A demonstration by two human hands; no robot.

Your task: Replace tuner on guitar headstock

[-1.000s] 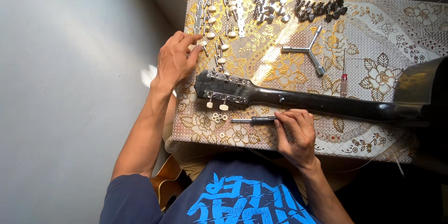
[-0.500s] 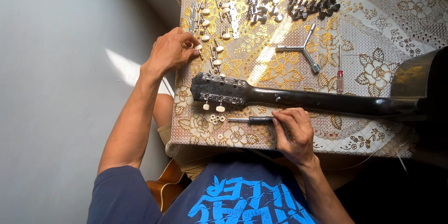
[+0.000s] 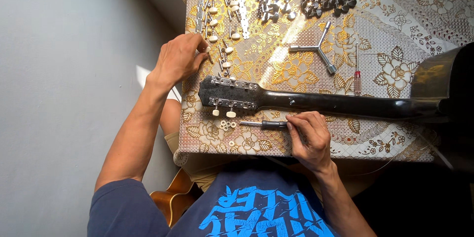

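A black guitar lies across the table, its headstock [image 3: 232, 96] pointing left and its neck [image 3: 335, 104] running right to the body [image 3: 444, 86]. My left hand [image 3: 180, 59] rests just above the headstock, fingertips pinching at a small tuning peg among several loose pegs [image 3: 222, 44]. My right hand [image 3: 308, 138] is at the table's near edge, closed on the handle of a black screwdriver [image 3: 264, 125] that lies flat with its tip pointing left. Small white washers [image 3: 227, 125] sit under the headstock.
A gold floral cloth [image 3: 395, 34] covers the table. Rows of chrome and black tuning machines [image 3: 296, 2] line the far edge. A three-way socket wrench [image 3: 316, 51] and a red-handled screwdriver [image 3: 357, 76] lie above the neck. Part of another guitar [image 3: 170, 200] shows below.
My left hand has stayed at the loose pegs, shifting slightly. The right hand keeps its hold on the screwdriver. The view moved a little.
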